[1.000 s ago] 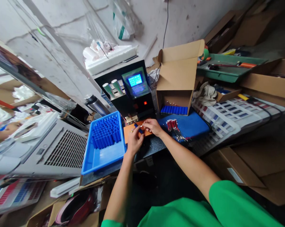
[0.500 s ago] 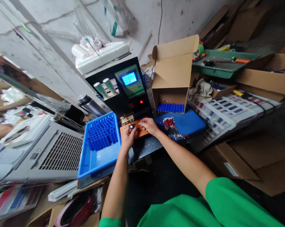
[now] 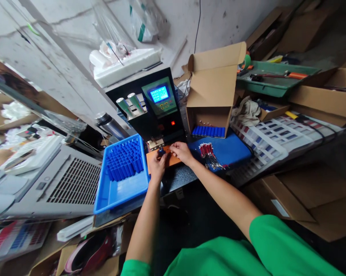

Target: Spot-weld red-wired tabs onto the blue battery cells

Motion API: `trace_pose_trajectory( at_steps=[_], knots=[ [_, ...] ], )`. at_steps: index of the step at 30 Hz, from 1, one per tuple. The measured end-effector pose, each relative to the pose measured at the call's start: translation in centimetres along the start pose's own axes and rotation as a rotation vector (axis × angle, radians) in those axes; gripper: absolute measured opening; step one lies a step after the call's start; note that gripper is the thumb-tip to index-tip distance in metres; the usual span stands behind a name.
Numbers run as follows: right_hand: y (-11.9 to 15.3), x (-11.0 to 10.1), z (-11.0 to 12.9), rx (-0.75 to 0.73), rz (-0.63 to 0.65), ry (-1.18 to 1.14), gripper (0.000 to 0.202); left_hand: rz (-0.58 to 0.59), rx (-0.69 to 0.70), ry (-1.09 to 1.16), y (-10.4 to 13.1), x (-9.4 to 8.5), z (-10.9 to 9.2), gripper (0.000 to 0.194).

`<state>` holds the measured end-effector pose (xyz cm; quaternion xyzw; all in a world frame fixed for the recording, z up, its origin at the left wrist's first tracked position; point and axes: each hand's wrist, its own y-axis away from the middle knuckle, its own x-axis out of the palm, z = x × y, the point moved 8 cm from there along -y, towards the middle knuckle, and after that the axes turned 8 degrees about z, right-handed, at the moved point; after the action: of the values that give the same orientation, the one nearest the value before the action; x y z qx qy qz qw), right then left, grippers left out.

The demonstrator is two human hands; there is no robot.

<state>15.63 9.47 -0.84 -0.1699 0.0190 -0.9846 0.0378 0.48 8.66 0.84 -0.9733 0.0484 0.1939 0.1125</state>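
Note:
My left hand (image 3: 157,165) grips a blue cylindrical battery cell (image 3: 161,151) over the orange block (image 3: 173,159) at the foot of a black spot welder (image 3: 168,130). The cell sits just below the welder's electrode pins (image 3: 153,141). Close by on the right, my right hand (image 3: 181,151) has its fingers pinched together at the cell's side. Whatever they hold is too small to make out. Red and black wire leads (image 3: 207,153) lie bunched on a blue surface to the right. To the left, a blue tray (image 3: 104,197) contains many upright blue cells (image 3: 123,159).
An open cardboard box (image 3: 210,94) behind the leads holds a row of blue cells (image 3: 209,131). A steel flask (image 3: 111,124) stands left of the welder. At right are a green tool tray (image 3: 276,86) and a white plastic crate (image 3: 261,142).
The cell has tilted and shifted slightly toward the electrode pins; its pale end no longer shows. Both hands stay close together, and the whole view has shifted slightly.

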Motion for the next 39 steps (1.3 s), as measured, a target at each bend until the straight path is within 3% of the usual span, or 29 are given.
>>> trace_pose_trajectory(
  at_steps=[12,23,30,39],
  knots=[
    [-0.9,2.1,-0.2,-0.017,0.007,0.072,0.025,-0.027,-0.067,-0.048,0.6,-0.1,1.5,0.034],
    [-0.7,2.0,0.2,-0.071,-0.053,0.363,0.026,-0.034,-0.067,-0.135,0.7,-0.1,1.5,0.036],
    [0.3,2.4,1.4,-0.093,-0.112,0.430,0.016,-0.062,-0.069,-0.198,1.1,-0.3,1.1,0.034],
    [0.4,2.5,1.0,-0.071,-0.130,0.433,0.013,-0.067,-0.069,-0.202,1.2,-0.4,1.0,0.032]
  ],
)
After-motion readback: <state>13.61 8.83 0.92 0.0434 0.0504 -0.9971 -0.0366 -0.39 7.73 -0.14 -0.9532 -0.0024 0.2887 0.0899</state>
